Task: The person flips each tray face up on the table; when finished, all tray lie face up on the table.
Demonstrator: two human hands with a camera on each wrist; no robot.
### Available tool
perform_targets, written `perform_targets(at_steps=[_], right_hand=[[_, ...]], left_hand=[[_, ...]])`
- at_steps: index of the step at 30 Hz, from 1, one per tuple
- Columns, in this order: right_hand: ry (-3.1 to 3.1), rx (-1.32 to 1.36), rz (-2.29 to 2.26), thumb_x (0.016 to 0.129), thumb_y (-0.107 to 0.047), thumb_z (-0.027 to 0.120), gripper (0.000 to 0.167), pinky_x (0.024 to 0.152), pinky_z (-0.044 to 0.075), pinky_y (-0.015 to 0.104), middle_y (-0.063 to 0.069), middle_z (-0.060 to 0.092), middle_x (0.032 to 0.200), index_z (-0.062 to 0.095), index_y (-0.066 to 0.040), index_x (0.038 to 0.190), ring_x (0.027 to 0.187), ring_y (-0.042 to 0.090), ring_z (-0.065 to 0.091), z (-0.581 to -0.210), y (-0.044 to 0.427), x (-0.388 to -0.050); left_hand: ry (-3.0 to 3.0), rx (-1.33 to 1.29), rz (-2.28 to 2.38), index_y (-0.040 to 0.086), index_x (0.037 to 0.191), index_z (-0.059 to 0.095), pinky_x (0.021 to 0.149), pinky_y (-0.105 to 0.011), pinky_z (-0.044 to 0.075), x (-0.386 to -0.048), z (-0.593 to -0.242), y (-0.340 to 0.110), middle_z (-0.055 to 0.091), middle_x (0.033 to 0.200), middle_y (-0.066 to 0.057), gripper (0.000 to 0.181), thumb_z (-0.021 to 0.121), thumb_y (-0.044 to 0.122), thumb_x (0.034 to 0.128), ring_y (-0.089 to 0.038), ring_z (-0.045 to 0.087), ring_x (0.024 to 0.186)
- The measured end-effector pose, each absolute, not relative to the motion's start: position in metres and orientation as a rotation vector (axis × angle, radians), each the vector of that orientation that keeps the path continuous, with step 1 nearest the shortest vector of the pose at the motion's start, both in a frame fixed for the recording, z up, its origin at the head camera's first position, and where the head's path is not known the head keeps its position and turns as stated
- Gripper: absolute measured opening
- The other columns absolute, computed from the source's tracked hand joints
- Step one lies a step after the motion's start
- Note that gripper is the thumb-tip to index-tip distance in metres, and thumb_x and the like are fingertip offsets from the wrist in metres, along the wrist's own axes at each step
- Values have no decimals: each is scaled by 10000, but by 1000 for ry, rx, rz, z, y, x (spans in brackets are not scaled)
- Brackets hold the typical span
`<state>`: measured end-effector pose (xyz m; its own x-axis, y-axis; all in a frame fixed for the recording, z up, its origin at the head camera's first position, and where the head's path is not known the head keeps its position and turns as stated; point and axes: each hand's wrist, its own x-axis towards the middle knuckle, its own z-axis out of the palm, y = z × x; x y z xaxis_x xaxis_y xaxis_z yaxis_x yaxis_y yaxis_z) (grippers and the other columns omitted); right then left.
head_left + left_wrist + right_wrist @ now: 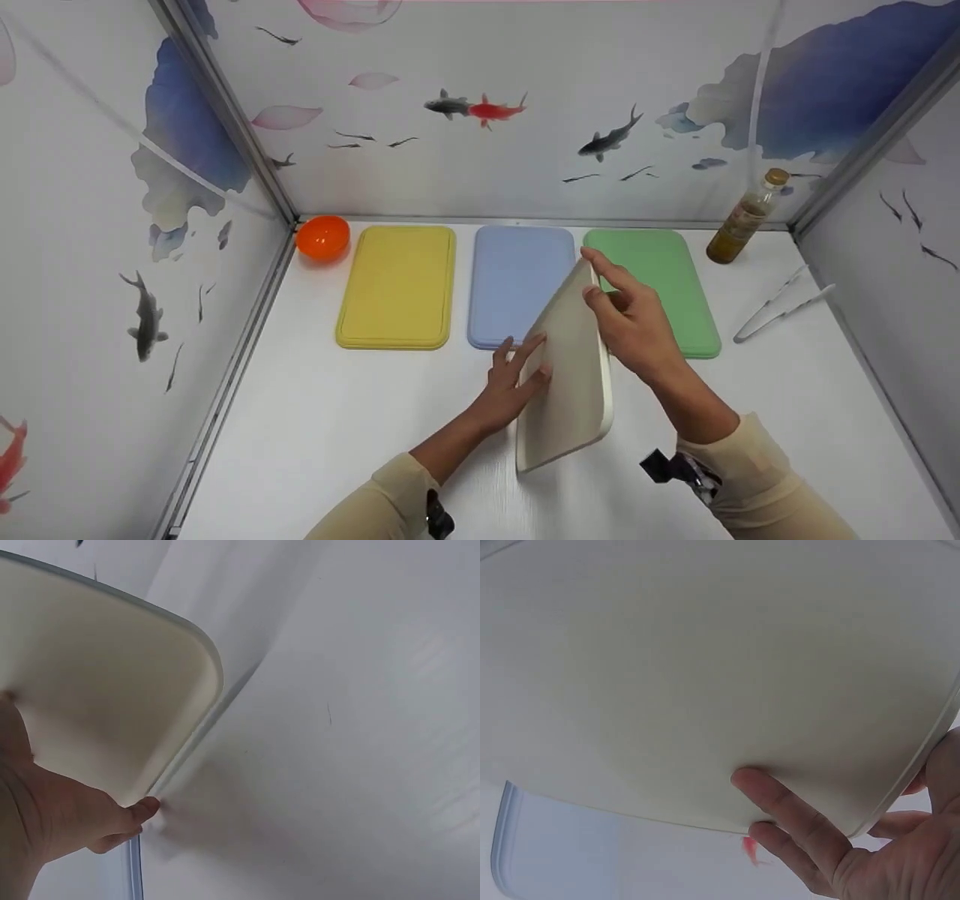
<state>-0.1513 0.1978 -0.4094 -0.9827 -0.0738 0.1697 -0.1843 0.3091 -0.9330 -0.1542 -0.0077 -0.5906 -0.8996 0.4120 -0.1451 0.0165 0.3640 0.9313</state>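
A cream-white cutting board (568, 397) is held up on its side, steeply tilted, above the front middle of the table. My left hand (506, 390) holds its left edge, with fingers spread against the face. At the far upper edge, my right hand (637, 330) grips the board between thumb and fingers. In the left wrist view, the left hand (64, 814) is at the board's edge near a rounded corner. The right wrist view shows two fingertips of the right hand (885, 862) against the board's broad face (705, 675).
Along the back lie a yellow board (397, 289), a blue board (517, 262) and a green board (686, 300). An orange bowl (323, 239) stands back left. At the right are a bottle of amber liquid (739, 225) and metal tongs (780, 309). Printed walls enclose the table.
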Motion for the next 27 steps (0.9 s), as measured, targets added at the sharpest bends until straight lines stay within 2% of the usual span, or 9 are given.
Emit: perform_targets(at_steps=[5, 7, 12, 17, 20, 25, 27], right_hand=[[-2369, 224, 1851, 1130, -77, 532, 546, 830, 676, 430, 95, 486, 1730, 524, -200, 1662, 1331, 465, 699, -407, 203, -148], [-2332, 185, 1888, 1133, -84, 521, 541, 828, 678, 381, 60, 471, 1740, 529, -207, 1659, 1309, 399, 725, -407, 205, -147], [-2284, 80, 1954, 1148, -144, 494, 524, 812, 667, 285, -15, 464, 1740, 523, -233, 1664, 1144, 140, 765, -410, 214, -148], [-2306, 87, 1942, 1163, -174, 477, 530, 901, 635, 239, -70, 409, 1774, 477, -236, 1690, 1384, 141, 619, -417, 219, -149], [-2320, 116, 1932, 1171, -186, 473, 530, 939, 614, 218, -75, 385, 1787, 458, -239, 1698, 1454, 107, 544, -419, 221, -149], [-2352, 150, 1906, 1138, -152, 563, 568, 852, 643, 256, 33, 500, 1718, 472, -241, 1692, 1273, 83, 677, -420, 225, -151], [-2416, 168, 1834, 1106, -154, 632, 616, 809, 652, 280, 86, 586, 1641, 470, -237, 1694, 1185, 120, 709, -420, 228, -151]], left_hand=[[2320, 339, 1577, 535, 1689, 358, 1222, -776, 356, -160, -582, -13, -41, 1847, -192, 827, 484, 912, 963, -589, 242, 1641], [2325, 335, 1586, 550, 1684, 351, 1216, -767, 375, -162, -579, -16, -48, 1846, -193, 829, 498, 916, 955, -571, 283, 1635], [2353, 327, 1584, 600, 1646, 378, 1192, -761, 404, -168, -573, -24, -39, 1841, -197, 793, 530, 922, 937, -556, 341, 1611], [2412, 294, 1526, 650, 1595, 416, 1155, -770, 428, -172, -567, -32, -13, 1848, -135, 747, 559, 928, 916, -577, 337, 1592], [2449, 282, 1482, 653, 1593, 419, 1126, -779, 440, -173, -563, -36, 5, 1851, -109, 744, 561, 926, 917, -604, 314, 1582], [2517, 306, 1412, 612, 1610, 435, 1093, -778, 453, -177, -556, -45, 42, 1843, -133, 742, 569, 896, 938, -623, 334, 1541], [2557, 318, 1377, 596, 1616, 441, 1079, -775, 466, -179, -554, -48, 57, 1837, -149, 738, 579, 878, 948, -627, 349, 1523]])
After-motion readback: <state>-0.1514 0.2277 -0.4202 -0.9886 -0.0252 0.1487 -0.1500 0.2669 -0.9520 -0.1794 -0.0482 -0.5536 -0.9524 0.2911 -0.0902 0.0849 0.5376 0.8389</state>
